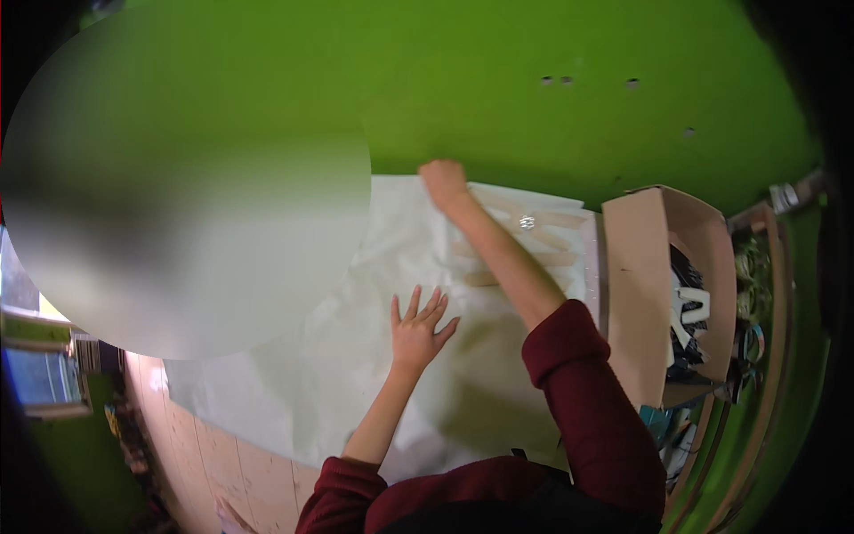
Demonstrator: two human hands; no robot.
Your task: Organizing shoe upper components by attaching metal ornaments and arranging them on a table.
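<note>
A white sheet (pixel 338 383) covers the surface in front of me. My left hand (pixel 416 338) rests on it with the fingers spread, holding nothing. Stretched to the sheet's far edge by the green wall, my right hand (pixel 443 182) is closed; whatever may be inside its fingers is hidden. Beside my right forearm lie several flat, light-brown strips (pixel 543 259), partly covered by the arm. Among them is a small, shiny round thing (pixel 527 222) whose kind I cannot make out.
At the right stands an open cardboard box (pixel 636 298) with black and white things inside. Beyond it is a wooden shelf frame (pixel 783 294) holding assorted items. A green wall (pixel 498 98) with several holes rises behind. A large blurred oval hides the left side. Pale floorboards (pixel 205 445) show lower left.
</note>
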